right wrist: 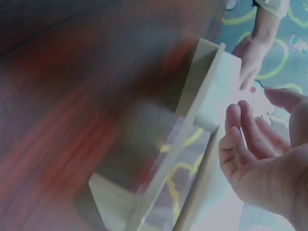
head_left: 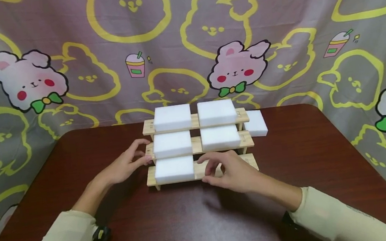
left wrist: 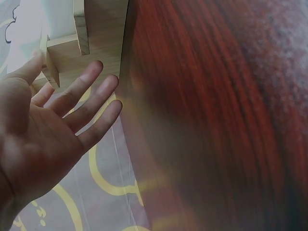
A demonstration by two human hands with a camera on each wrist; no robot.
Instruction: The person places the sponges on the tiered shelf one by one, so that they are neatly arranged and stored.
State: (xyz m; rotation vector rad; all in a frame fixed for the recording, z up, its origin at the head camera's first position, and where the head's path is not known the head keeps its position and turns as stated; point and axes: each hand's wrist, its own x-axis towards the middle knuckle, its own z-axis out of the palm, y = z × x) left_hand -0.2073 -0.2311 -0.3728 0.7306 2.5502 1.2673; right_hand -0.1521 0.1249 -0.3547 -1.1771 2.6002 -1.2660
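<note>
A three-tier light wooden rack [head_left: 196,145] stands on the table, bearing several white foam blocks. Two blocks sit on the top tier, two on the middle one, and a single block [head_left: 174,169] at the left of the bottom tier. My left hand [head_left: 126,164] is at the rack's left end, thumb and fingertips right by the middle board [left wrist: 50,65], other fingers spread. Over the right half of the bottom tier hovers my right hand [head_left: 234,169], its fingers loosely bent with a gap to the thumb and nothing between them.
Another white foam block [head_left: 255,123] lies on the table behind the rack's right end. The dark red wooden table [head_left: 190,224] reaches to a curtain [head_left: 167,52] with cartoon bears and rabbits. Dark wrist straps [head_left: 101,234] show at the sleeves.
</note>
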